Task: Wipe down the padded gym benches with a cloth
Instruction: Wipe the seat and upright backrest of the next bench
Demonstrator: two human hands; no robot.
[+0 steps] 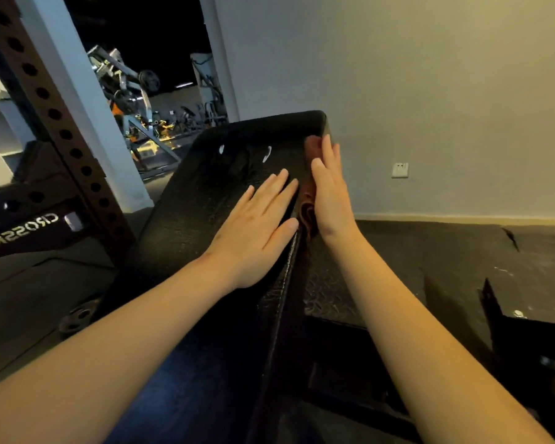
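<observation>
I'm pressing the reddish-brown cloth (307, 205) on the black padded gym bench's (205, 193) right side, right hand (330, 193) straight-fingered; left hand (253, 232) spread flat on its top, bracing. I'm aiming for even pressure along the seam.

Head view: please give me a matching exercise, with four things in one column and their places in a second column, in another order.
Things
1. left hand
2. right hand
3. cloth
4. wall socket

Places
A. on the pale wall
B. flat on top of the bench
C. pressed between a hand and the bench's right side
D. presses against the bench's right side, fingers straight

Pairs: 1-B, 2-D, 3-C, 4-A
</observation>
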